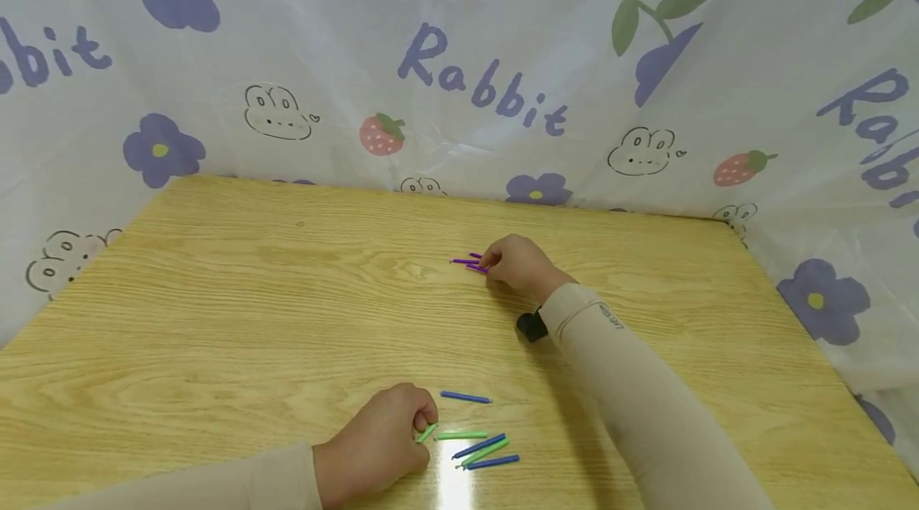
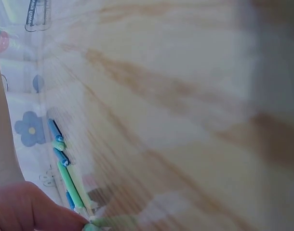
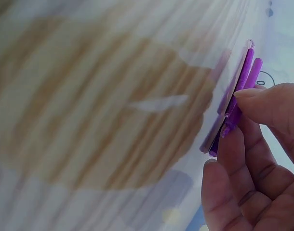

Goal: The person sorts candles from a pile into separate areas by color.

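At the table's near side my left hand [image 1: 380,442] pinches a short green candle [image 1: 427,433] between thumb and fingers. Beside it lie a green candle [image 1: 462,436] and, farther back, a blue candle [image 1: 467,397]. Just right of these, two blue candles and one green candle [image 1: 487,452] are bunched together. Toward the far side my right hand [image 1: 520,264] holds a purple candle [image 3: 253,74] between thumb and fingers, low over the wood. Another purple candle [image 3: 243,72] lies alongside it. The fingers partly cover the purple candles in the head view.
The wooden table [image 1: 287,318] runs back to a white curtain [image 1: 467,39] printed with rabbits and flowers. A small black object [image 1: 531,327] shows under the right wrist. The right sleeve [image 1: 639,406] reaches across the table's right half.
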The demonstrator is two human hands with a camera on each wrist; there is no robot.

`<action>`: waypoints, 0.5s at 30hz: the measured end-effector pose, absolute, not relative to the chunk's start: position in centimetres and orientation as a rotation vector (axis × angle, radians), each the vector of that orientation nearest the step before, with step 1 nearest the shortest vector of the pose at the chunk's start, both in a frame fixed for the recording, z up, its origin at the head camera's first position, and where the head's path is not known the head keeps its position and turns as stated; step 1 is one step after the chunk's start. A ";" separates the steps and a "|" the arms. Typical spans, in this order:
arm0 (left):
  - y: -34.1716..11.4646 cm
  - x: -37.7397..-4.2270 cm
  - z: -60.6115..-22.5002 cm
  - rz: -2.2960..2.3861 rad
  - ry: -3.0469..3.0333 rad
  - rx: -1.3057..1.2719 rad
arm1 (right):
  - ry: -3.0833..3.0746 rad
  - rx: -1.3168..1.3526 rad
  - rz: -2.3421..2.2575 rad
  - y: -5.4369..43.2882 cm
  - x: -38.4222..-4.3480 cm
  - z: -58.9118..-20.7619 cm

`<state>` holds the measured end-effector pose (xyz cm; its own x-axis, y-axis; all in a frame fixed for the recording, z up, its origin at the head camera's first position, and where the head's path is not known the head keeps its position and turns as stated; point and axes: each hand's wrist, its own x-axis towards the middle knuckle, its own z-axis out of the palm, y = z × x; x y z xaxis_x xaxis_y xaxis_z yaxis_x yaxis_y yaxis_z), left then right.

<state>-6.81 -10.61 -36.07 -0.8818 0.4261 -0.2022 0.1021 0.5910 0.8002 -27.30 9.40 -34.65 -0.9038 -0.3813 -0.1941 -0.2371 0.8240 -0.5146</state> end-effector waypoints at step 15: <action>-10.7 -6.7 -36.2 1.203 2.453 0.440 | 2.690 -0.479 -0.714 9.1 -27.8 -34.7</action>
